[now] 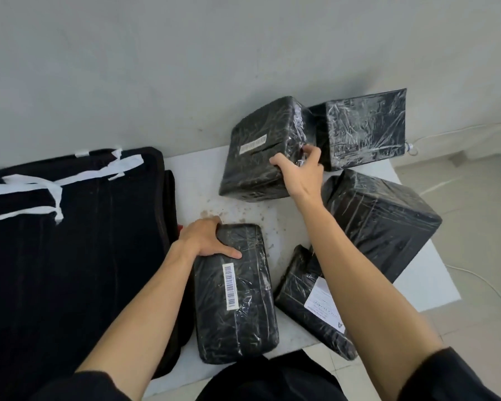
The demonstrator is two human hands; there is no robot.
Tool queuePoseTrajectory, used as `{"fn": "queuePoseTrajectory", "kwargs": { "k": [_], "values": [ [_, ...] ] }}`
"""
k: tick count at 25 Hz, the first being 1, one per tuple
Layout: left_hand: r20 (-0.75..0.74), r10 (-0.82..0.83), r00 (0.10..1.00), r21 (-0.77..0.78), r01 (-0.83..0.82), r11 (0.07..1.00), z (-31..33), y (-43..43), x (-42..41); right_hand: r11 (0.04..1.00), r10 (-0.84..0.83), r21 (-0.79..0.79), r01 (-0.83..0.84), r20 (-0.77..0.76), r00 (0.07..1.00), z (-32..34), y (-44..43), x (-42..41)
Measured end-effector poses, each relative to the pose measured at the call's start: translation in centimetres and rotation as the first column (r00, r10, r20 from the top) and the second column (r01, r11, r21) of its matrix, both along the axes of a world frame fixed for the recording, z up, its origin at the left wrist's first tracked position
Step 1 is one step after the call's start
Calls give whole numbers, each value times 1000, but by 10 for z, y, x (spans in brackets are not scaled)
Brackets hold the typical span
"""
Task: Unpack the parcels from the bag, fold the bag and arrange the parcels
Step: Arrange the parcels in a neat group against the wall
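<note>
Resting under each hand (206, 238) (301, 172), one parcel (235, 293) (261, 149).

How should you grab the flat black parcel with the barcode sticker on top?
Take the barcode parcel across its narrow width, coming down from above. It lies flat and long, so its side edges are free. The left hand already presses its far end.

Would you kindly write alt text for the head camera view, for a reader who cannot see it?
A person's right hand grips a tilted black wrapped parcel near the wall, while the left hand rests on a flat barcoded parcel. Three more black parcels lie on the white table, and a folded black bag lies left.
</note>
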State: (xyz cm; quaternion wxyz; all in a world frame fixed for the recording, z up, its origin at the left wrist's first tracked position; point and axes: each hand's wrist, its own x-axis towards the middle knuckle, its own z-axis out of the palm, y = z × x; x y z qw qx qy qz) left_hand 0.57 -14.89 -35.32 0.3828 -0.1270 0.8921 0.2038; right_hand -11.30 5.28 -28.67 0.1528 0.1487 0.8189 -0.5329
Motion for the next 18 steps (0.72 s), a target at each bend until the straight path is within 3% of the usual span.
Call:
{"fn": "queuePoseTrajectory", "kwargs": {
  "k": [3, 6, 8, 11, 14, 16, 18],
  "values": [
    [-76, -73, 994, -60, 69, 996, 11, -2, -1, 975, -46, -213, 59, 65, 997, -17, 4, 11],
    [-193, -63, 979, -82, 48, 995, 30, -13, 14, 964, -7, -264, 39, 120, 993, -44, 9, 15],
    [-271, -13, 963, -94, -13, 995, 45, -28, 25, 953, -17, -294, 79, 209, 978, -63, 12, 17],
    [-353, 201, 914, -46, -231, 972, 61, -54, 34, 932, -35, -332, 143, 311, 950, -67, 10, 22],
    [-409, 354, 841, 24, -378, 925, 65, -69, 26, 974, -46, -204, 99, 250, 967, -64, 9, 20],
    [-424, 388, 818, 39, -412, 910, 66, -74, 15, 999, -24, -36, 26, 48, 999, -61, 8, 20],
    [-408, 416, 812, 68, -428, 901, 66, -81, 4, 960, 185, 244, -138, -184, 965, -63, 5, 11]
  ]
}}
